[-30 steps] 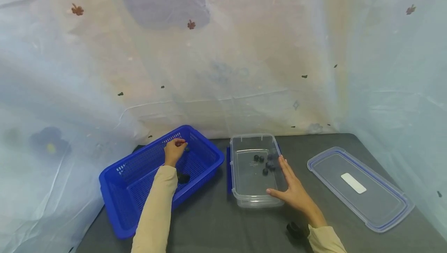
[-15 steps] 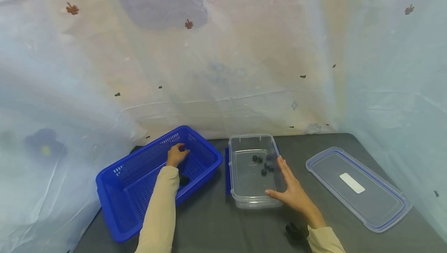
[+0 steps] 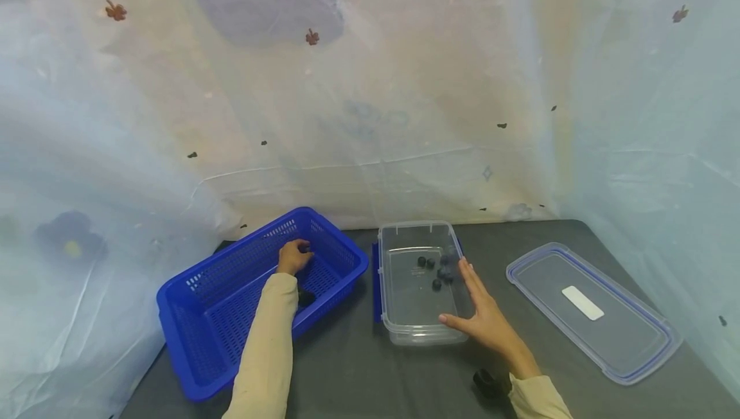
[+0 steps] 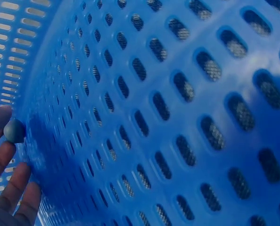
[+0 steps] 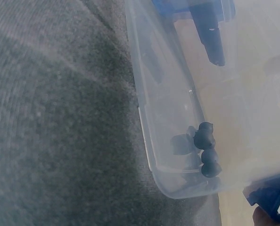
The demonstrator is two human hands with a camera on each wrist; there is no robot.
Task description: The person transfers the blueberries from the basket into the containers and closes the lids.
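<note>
Berry (image 4: pixel 14 131): sitting inside the blue basket's (image 3: pixel 222 316) far end, looking roundish, blunt tip pointing at slotted plastic.
Left hand (image 3: pixel 293 257): pinching it.
Right hand (image 3: pixel 485 316): spreading straight fingers beside the open container's (image 3: pixel 407 300) right edge.
Room: grey tabletop (image 3: pixel 352 367) separating basket and container.
Label: lid (image 3: pixel 552 281) bearing white sticker (image 3: pixel 582 303), writing indiscernible.
</note>
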